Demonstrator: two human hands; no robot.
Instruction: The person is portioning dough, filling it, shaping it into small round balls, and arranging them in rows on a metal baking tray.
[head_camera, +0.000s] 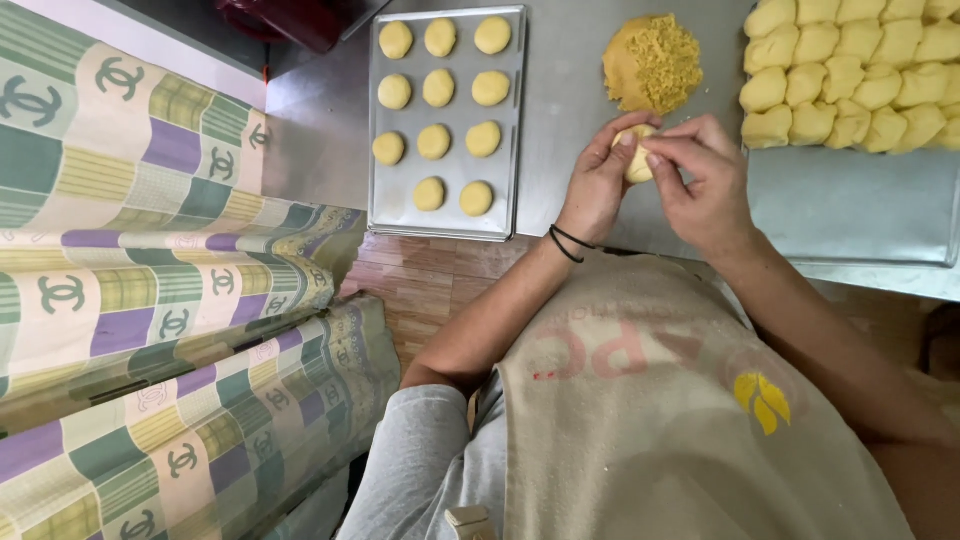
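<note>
1. My beige apron (680, 420) fills the near foreground, over a grey sleeve (420, 460) on my left arm; two black bands (568, 243) circle my left wrist.
2. To my left hangs a patchwork-print cloth (150, 280) in green, purple and cream checks, with brown floor tiles (430, 280) showing beside it.
3. My left hand (600, 185) and right hand (700, 180) meet above the steel surface (570, 110), both closed around one small ball of yellow dough (636, 158). My left grip pinches it from the left with thumb and fingertips; my right grip wraps it from the right, fingers curled over the top.
4. Just beyond my hands, a mound of yellow filling (652, 62) sits on the surface, its right side crumbly, its left side smooth.
5. On the far right, a metal tray (850, 200) carries rows of cut dough pieces (850, 70), packed touching one another.
6. On the far left, a baking tray (512, 120) holds eleven round shaped dough balls (438, 88), spaced apart in rows of three, the nearest row holding two.
</note>
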